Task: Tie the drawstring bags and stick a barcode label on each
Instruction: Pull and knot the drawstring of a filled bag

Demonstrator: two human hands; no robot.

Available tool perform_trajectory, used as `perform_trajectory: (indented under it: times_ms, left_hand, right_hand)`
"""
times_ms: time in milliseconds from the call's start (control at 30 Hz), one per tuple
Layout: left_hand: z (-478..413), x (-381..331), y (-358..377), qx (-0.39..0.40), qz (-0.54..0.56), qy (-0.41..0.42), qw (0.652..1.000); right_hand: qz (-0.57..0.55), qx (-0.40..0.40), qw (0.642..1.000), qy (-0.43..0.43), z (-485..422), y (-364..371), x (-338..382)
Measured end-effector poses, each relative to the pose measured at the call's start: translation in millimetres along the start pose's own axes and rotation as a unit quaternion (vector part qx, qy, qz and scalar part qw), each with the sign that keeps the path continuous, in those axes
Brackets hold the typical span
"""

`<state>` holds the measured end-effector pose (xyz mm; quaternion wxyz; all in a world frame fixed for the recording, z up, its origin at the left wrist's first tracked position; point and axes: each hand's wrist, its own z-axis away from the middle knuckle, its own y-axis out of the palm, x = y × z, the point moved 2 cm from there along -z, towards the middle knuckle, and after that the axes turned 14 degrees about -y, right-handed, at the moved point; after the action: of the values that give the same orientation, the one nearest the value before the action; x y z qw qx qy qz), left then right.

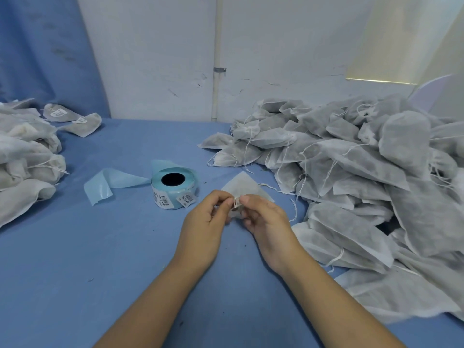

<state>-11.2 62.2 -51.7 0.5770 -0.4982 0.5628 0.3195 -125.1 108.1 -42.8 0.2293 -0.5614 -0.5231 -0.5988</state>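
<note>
Middle of tabletop (75, 259): left hand (206, 217) and right hand (266, 219) meet fingertip to fingertip, both pinching the drawstring (236, 202) at the neck of one white bag (244, 185) lying just beyond them. Label roll (173, 190) near, to their left. Large bag heap (364, 172) along right edge; smaller heap (25, 151) at left edge.

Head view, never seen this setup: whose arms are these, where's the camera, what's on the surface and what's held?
No machine: a person's bare arms, filmed by one camera worn on their head, looking down. The left hand and right hand pinch the white string of a small white fabric drawstring bag on the blue cloth table. Nearby stands a pale blue roll of barcode labels. A large heap of grey-white bags lies right; a smaller heap, some labelled, left.
</note>
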Motion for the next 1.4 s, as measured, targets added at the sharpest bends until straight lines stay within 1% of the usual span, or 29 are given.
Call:
perform_trajectory:
  times_ms: [100, 267, 333, 467, 700, 833, 933, 1000, 1067, 1133, 1200, 1267, 1300, 1400]
  left_hand:
    - [0.3, 0.3, 0.0, -0.004, -0.016, -0.004, 1.0]
    - [-0.1, 0.8, -0.8, -0.01, -0.022, -0.014, 1.0]
    - [-0.7, 0.6, -0.9, -0.014, -0.031, -0.013, 0.999]
    - [-3.9, 0.0, -3.4, -0.017, -0.063, -0.003, 0.998]
    - [-9.0, 1.2, -11.0, -0.024, -0.108, 0.012, 0.994]
    - [-11.2, 0.3, -11.6, -0.025, -0.119, 0.006, 0.993]
    - [-9.2, 0.5, -11.6, -0.02, -0.132, 0.011, 0.991]
    - [-7.0, 0.3, -10.4, -0.013, -0.177, 0.043, 0.983]
    - [-5.7, 2.6, -8.4, -0.023, -0.249, 0.086, 0.964]
    - [-4.9, 5.0, -7.0, -0.057, -0.3, 0.115, 0.945]
    - [-4.8, 5.1, -7.5, -0.097, -0.313, 0.135, 0.935]
    - [-3.9, 4.5, -7.9, -0.103, -0.298, 0.153, 0.937]
    - [-3.4, 3.7, -8.1, -0.095, -0.271, 0.153, 0.946]
    - [2.5, -3.1, -8.9, -0.08, -0.116, 0.096, 0.985]
  right_hand:
    - [-0.064, -0.009, 0.998, 0.008, -0.8, -3.5, 3.1]
    - [-0.051, 0.008, 0.999, 0.005, -1.3, -1.1, 0.2]
    - [-0.047, -0.005, 0.999, 0.003, -1.7, -1.3, -0.4]
    - [-0.075, -0.037, 0.997, -0.001, -3.5, -4.1, -0.1]
    - [-0.098, -0.041, 0.994, 0.01, -5.2, -5.9, 0.1]
    - [-0.106, -0.048, 0.993, 0.008, -5.6, -6.6, -1.3]
    - [-0.101, -0.037, 0.994, 0.004, -4.8, -6.4, -1.3]
    - [-0.112, -0.019, 0.993, 0.013, -4.1, -6.7, 1.5]
    - [-0.158, 0.0, 0.987, 0.039, -3.1, -6.5, 3.2]
    - [-0.209, 0.02, 0.976, 0.058, -1.4, -4.5, 3.2]
    - [-0.23, 0.049, 0.97, 0.064, 0.9, -0.8, 3.3]
    - [-0.247, 0.073, 0.964, 0.066, 2.4, 2.6, 4.4]
    - [-0.261, 0.082, 0.959, 0.068, 2.7, 3.1, 5.1]
    - [-0.302, 0.095, 0.946, 0.073, 3.3, 2.6, 6.2]
